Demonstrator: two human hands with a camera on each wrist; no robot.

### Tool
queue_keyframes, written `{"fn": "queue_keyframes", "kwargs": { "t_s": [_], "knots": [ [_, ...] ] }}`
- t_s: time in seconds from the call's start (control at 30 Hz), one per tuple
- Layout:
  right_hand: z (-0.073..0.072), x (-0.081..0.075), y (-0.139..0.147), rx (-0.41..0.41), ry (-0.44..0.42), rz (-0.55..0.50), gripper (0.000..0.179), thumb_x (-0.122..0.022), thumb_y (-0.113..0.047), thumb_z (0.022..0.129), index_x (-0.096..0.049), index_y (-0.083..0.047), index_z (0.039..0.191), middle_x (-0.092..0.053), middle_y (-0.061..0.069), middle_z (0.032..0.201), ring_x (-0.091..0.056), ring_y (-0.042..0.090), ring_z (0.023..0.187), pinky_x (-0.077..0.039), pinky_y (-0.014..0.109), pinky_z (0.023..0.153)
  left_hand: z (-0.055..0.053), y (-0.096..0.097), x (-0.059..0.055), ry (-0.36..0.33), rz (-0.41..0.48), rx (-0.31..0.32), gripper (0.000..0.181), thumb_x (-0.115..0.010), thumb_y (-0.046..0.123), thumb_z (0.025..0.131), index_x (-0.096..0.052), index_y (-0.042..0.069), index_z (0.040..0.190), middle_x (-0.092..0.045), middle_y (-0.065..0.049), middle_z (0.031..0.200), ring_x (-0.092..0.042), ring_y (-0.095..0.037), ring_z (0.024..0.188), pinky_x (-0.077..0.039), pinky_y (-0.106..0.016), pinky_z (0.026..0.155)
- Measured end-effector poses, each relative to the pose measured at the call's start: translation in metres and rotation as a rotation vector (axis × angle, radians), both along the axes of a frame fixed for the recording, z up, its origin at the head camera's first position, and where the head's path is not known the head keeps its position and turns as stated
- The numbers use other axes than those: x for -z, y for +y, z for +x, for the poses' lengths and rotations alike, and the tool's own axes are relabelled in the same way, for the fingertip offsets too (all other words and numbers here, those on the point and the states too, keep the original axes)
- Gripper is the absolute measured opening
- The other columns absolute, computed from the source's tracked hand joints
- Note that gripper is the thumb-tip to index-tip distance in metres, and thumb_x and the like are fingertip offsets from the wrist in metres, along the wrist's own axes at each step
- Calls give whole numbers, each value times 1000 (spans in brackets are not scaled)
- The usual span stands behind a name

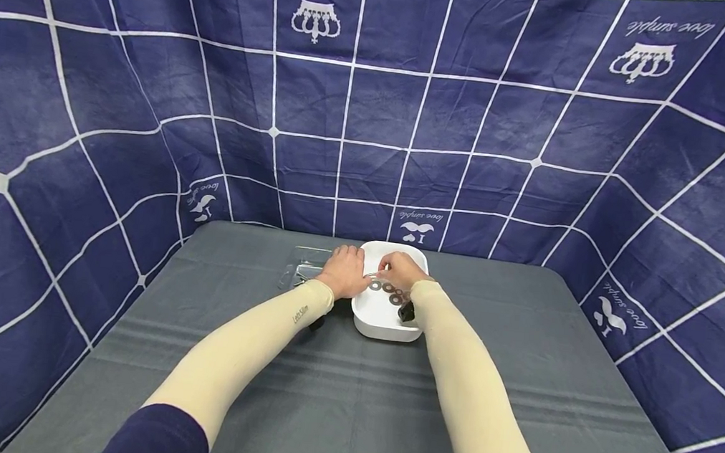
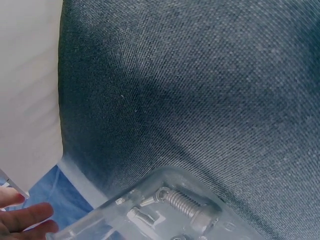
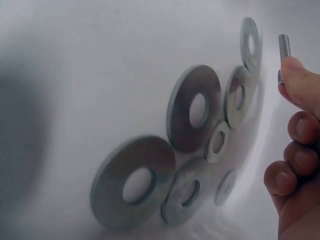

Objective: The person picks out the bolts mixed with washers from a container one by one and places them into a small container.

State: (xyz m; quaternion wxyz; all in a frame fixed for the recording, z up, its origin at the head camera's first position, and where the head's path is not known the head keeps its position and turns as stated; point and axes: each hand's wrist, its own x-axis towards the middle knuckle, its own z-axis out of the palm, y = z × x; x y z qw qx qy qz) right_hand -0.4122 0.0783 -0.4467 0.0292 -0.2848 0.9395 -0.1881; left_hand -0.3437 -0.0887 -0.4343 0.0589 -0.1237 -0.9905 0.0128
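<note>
My right hand (image 1: 400,269) is over the white tub (image 1: 385,333) and pinches a small threaded bolt (image 3: 285,47) between thumb and forefinger, its other fingers curled into the palm. Below it, several flat metal washers (image 3: 193,109) of different sizes lie on the tub floor. At the tub's left rim rests my left hand (image 1: 344,272), fingers stretched forward and the thumb reaching toward the inside. The left wrist view shows only its fingertips (image 2: 30,216), near the tub's corner.
A clear moulded plastic tray (image 2: 172,175) lies left of the tub, with a larger bolt (image 2: 187,205) in one of its hollows. Both stand on a grey cloth-covered table (image 1: 347,405). Blue curtains (image 1: 386,106) with white lines surround its back and sides.
</note>
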Motion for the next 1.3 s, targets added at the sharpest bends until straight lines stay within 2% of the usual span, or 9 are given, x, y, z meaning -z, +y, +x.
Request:
{"fn": "queue_keyframes", "kwargs": {
  "t_s": [0.27, 0.6, 0.77, 0.97, 1.3],
  "knots": [
    [1, -8, 2, 6, 2, -10, 11, -72, -17, 93, -73, -7, 89, -67, 3, 81, -57, 16, 76, -46, 29, 73, 0, -4, -3, -9, 21, 4, 62, -52, 46, 99, -50, -4, 136, -57, -21, 128, -51, -36, 124, -37, -45, 113],
    [0, -23, 4, -14, 21, -1, 13, -72, -18, 93, -72, -6, 89, -61, 1, 76, -53, 14, 71, -43, 27, 67, 1, -14, -7, 9, 39, 19, 60, -48, 45, 101, -51, -2, 138, -57, -20, 131, -52, -35, 126, -39, -45, 112],
    [-1, -30, 4, -34, 61, -6, 13, -72, -18, 92, -73, -6, 88, -63, 1, 75, -52, 13, 68, -42, 25, 64, 3, -20, -11, 18, 53, 13, 63, -46, 46, 102, -47, -1, 143, -55, -21, 135, -50, -35, 130, -37, -46, 114],
    [0, -37, 6, -20, 45, -26, 13, -70, -16, 94, -72, -5, 88, -62, 2, 76, -52, 14, 67, -41, 25, 60, 6, -29, -12, 31, 56, -7, 64, -43, 50, 101, -48, 4, 145, -54, -17, 137, -48, -33, 131, -39, -48, 112],
    [5, -53, 4, -1, 43, -46, 17, -68, -20, 96, -72, -5, 88, -61, 3, 76, -52, 14, 65, -42, 26, 59, 10, -44, -12, 40, 98, -45, 64, -44, 49, 100, -47, 7, 148, -52, -17, 141, -44, -33, 135, -35, -54, 111]
  ]
}}
